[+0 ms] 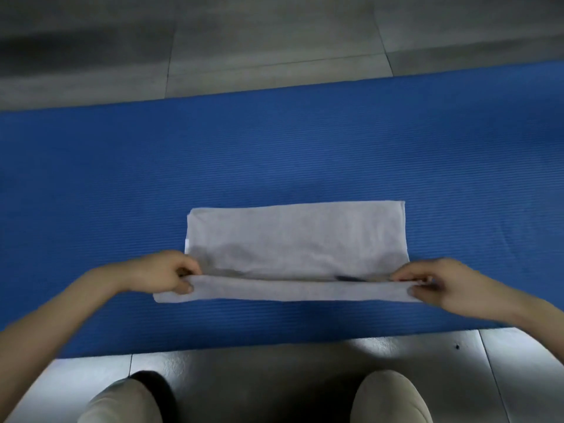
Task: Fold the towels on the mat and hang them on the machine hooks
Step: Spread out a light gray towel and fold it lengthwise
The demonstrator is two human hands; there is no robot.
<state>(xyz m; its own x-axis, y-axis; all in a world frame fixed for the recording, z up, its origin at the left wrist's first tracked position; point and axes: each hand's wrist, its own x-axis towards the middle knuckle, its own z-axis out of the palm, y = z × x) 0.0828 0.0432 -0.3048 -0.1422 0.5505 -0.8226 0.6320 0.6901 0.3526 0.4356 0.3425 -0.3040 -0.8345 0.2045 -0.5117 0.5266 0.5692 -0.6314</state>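
Observation:
A white towel (297,239) lies lengthwise on the blue mat (274,148), its near edge raised and turned over into a narrow band. My left hand (166,273) pinches the near left corner of that band. At the near right corner my right hand (439,283) pinches it between thumb and fingers. The far part of the towel lies flat on the mat. No machine hooks are in view.
Grey tiled floor (274,50) runs beyond the mat and also in front of it, under my knees (390,398). The mat stretches past both side edges of the view.

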